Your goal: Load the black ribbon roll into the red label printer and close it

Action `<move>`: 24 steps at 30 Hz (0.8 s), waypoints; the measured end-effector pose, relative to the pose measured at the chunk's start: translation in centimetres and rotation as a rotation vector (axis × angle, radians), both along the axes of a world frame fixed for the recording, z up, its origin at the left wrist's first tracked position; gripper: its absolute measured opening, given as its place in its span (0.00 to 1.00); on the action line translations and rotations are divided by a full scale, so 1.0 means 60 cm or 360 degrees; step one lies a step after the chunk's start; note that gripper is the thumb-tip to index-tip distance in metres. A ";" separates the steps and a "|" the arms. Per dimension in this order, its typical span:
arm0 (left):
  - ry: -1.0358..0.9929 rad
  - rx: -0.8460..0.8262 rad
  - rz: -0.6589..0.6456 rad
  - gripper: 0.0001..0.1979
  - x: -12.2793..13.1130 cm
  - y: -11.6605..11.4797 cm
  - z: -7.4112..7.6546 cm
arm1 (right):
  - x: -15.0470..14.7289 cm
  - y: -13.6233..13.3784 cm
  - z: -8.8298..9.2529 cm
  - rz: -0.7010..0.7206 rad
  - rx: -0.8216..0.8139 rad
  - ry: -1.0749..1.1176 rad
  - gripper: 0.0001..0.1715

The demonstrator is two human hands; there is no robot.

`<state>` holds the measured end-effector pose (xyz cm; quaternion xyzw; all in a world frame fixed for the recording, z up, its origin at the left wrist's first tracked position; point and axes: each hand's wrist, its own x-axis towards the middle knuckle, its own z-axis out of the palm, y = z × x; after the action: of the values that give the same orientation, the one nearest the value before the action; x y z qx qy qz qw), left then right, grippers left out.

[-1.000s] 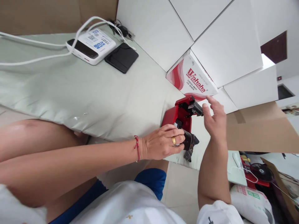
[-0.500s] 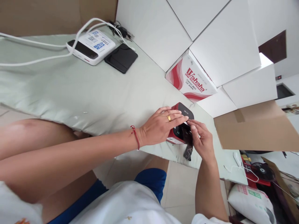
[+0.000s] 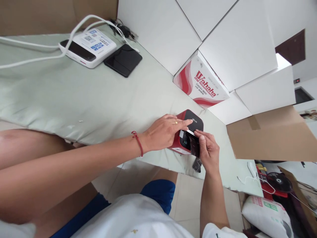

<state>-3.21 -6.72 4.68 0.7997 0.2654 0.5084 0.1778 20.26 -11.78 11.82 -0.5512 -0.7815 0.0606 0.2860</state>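
A red box-shaped device [image 3: 177, 144] with a black top [image 3: 197, 122] lies on the pale green cloth. My left hand [image 3: 164, 131] rests on it, its index finger stretched over the black top, and the palm side is hidden. At the device's near right edge my right hand [image 3: 207, 145] pinches a dark, glossy flap [image 3: 194, 145] between thumb and fingers. Beside the flap an opening shows a dark interior with a small light. A crumpled dark piece [image 3: 197, 164] lies on the cloth just below my right hand.
A white power bank [image 3: 99, 48] with white cables and a black phone [image 3: 123, 60] lie at the upper left. Keys [image 3: 125, 30] lie behind them. A Wahaha carton [image 3: 201, 82] and white boxes [image 3: 158, 33] line the back; a brown cardboard flap [image 3: 269, 135] stands right.
Both hands have shifted slightly left. My left hand has drawn back from the device's front, showing more of the black top and the opening. The dark flap has moved left with my right hand.
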 end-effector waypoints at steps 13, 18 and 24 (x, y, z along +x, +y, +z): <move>0.0038 0.0421 0.0153 0.17 -0.010 -0.010 -0.006 | -0.008 -0.087 -0.039 0.0081 0.0338 -0.0009 0.19; 0.0068 0.0429 0.0172 0.18 -0.014 -0.007 0.005 | -0.005 -0.097 -0.040 0.0134 0.0336 -0.0008 0.20; 0.0139 0.0280 0.0184 0.17 -0.012 -0.004 0.010 | -0.012 -0.090 -0.039 0.0116 0.0334 0.0010 0.19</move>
<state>-3.93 -6.97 5.29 0.8170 0.2730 0.5037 0.0654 19.53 -17.20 9.46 -0.4891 -0.8023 -0.0095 0.3422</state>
